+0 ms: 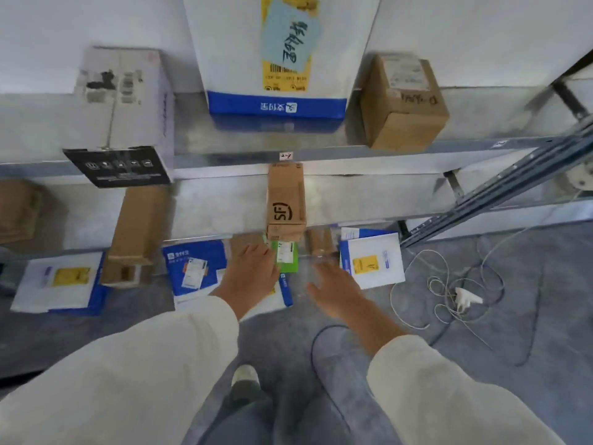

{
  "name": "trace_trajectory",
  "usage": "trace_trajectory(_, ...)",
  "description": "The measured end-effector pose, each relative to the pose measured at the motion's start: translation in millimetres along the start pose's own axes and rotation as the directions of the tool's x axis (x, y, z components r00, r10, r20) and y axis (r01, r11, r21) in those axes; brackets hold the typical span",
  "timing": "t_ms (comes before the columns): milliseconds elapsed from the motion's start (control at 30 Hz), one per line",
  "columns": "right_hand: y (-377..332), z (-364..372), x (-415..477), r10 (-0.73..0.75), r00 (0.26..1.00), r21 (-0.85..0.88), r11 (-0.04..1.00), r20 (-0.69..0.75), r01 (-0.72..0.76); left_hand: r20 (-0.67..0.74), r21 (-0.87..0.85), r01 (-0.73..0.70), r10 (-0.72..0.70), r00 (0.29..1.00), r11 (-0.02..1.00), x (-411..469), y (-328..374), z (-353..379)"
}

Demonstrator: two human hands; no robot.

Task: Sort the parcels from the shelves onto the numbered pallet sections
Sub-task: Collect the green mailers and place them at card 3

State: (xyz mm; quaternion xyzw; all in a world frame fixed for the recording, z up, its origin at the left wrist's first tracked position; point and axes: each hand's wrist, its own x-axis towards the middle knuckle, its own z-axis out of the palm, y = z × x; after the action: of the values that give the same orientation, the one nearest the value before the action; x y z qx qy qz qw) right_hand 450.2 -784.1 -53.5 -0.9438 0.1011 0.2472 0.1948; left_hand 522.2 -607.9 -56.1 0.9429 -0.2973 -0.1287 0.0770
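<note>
1. A small green parcel with a white label (287, 256) lies on the lowest level of the grey metal shelf (385, 153), right below an upright brown cardboard box printed "SF" (285, 200).
2. The left hand (252, 271) hovers just beside its left edge with fingers extended, grasping nothing; contact cannot be told.
3. The right hand (335, 289), blurred, is spread and released, between the green parcel and a white mailer with a yellow label (375, 264).
4. A blue-and-white plastic mailer (195, 268) lies under the left wrist.
5. A loose white cable (449, 284) lies on the grey floor.

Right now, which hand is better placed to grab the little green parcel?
Left: the left hand sits right beside the green parcel, nearly touching it; the right hand is farther off.
</note>
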Motion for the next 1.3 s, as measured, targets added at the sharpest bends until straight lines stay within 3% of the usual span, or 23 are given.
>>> trace_trajectory(167, 52, 49, 76, -0.067, 0.996, -0.098, 0.993, 0.059, 0.072, 0.118, -0.011, 0.05, -0.049, 0.992, 0.999, 45, 1, 91)
trace_trajectory(367, 119, 126, 176, -0.086, 0.988, -0.14, 0.985, 0.128, 0.104, 0.126, -0.03, 0.18, -0.175, 0.976, 0.983, 103, -6, 212)
trace_trajectory(533, 157, 194, 247, -0.056, 0.992, -0.1, 0.993, 0.116, 0.067, 0.145, -0.137, 0.394, -0.375, 0.916, 0.909, 149, -19, 317)
trace_trajectory(733, 176, 280, 341, -0.019, 0.997, -0.03, 0.999, 0.072, 0.022, 0.206, -0.196, 0.462, -0.424, 0.882, 0.865, 202, -50, 428)
trace_trajectory(833, 187, 318, 397, -0.008, 0.999, 0.005, 1.0, 0.036, 0.008, 0.166, -0.213, 0.504, -0.478, 0.863, 0.837, 237, -69, 475)
trace_trajectory(967, 200, 354, 463, -0.017, 1.0, -0.026, 1.0, 0.003, 0.017, 0.194, -0.307, 0.57, -0.536, 0.821, 0.762, 287, -83, 528)
trace_trajectory(1067, 205, 369, 494, -0.016, 0.999, -0.09, 0.996, 0.044, 0.02, 0.233, -0.066, 0.638, -0.609, 0.758, 0.768, 322, -93, 556)
trace_trajectory(1133, 198, 372, 507, -0.009, 1.0, -0.044, 0.999, 0.012, 0.009, 0.236, 0.022, 0.685, -0.669, 0.705, 0.728, 333, -103, 564)
trace_trajectory(1233, 182, 376, 520, 0.076, 0.993, 0.176, 0.983, -0.088, -0.059, 0.315, -0.163, 0.771, -0.708, 0.632, 0.616, 345, -108, 561)
trace_trajectory(1300, 177, 380, 520, 0.116, 0.99, 0.241, 0.966, -0.081, -0.094, 0.37, -0.272, 0.812, -0.723, 0.583, 0.516, 350, -104, 555)
